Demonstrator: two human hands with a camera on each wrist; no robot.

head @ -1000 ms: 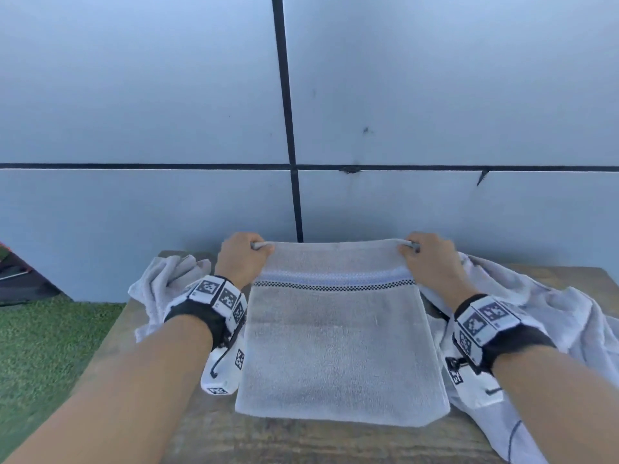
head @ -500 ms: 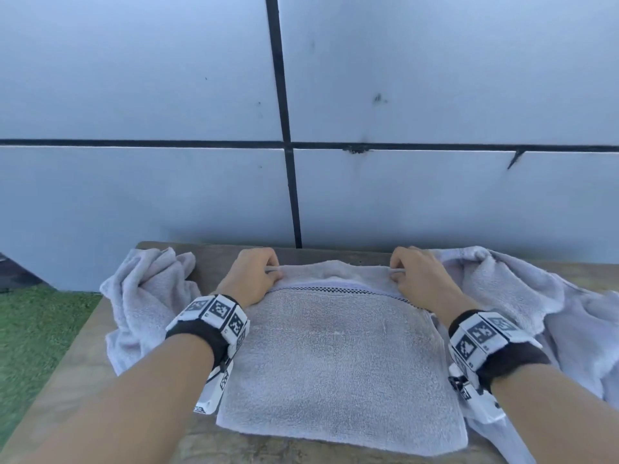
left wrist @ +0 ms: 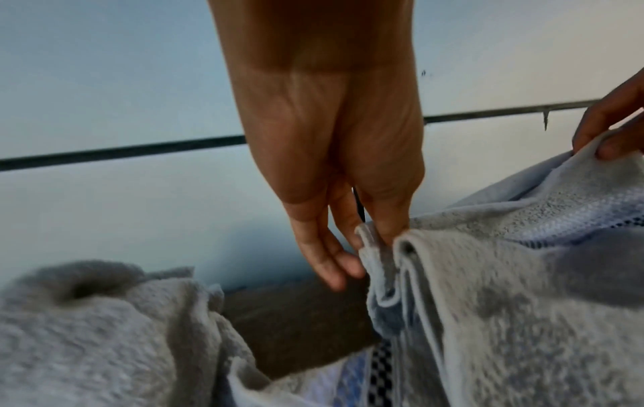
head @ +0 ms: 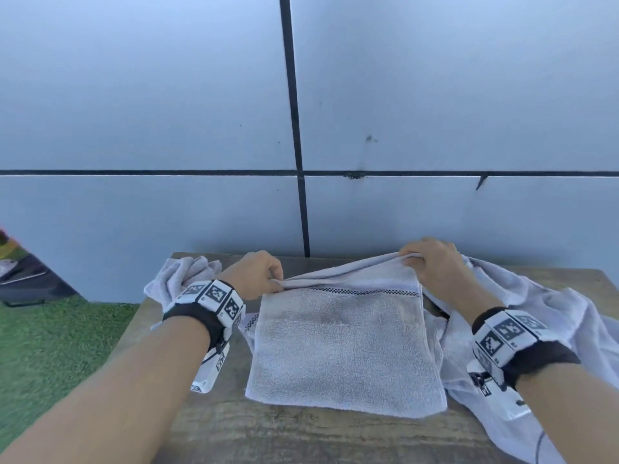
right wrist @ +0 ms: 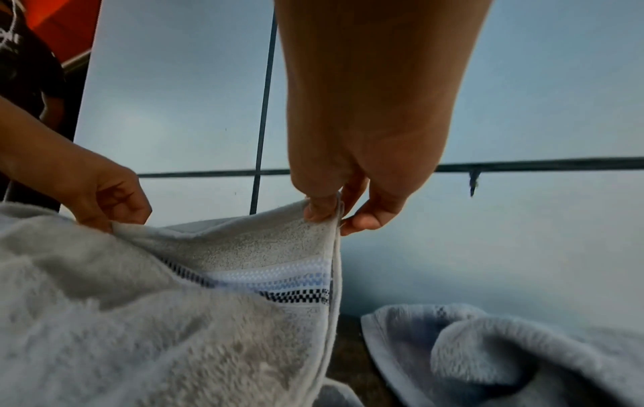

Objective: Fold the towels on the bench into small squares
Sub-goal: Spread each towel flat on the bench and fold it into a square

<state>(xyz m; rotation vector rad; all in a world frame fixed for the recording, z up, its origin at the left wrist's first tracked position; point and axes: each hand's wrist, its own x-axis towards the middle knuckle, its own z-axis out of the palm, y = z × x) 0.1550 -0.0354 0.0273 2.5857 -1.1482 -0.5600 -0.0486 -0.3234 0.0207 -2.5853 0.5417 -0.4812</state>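
Observation:
A pale grey towel (head: 345, 346) with a checked and blue stripe near its far edge lies folded on the wooden bench (head: 268, 430). My left hand (head: 258, 274) pinches the towel's far left corner (left wrist: 374, 245) between thumb and fingers. My right hand (head: 432, 262) pinches the far right corner (right wrist: 331, 217) and holds it higher, so the far edge slopes up to the right. The lifted edge folds toward me over the stripe (right wrist: 292, 278).
A crumpled towel (head: 182, 279) lies at the bench's far left, and a larger loose towel (head: 552, 313) spreads over the right side. A grey panelled wall (head: 301, 128) stands right behind the bench. Green turf (head: 50, 346) lies left of the bench.
Both hands have lifted the towel's far edge off the bench, the right hand higher and further right. The view has tilted and shifted.

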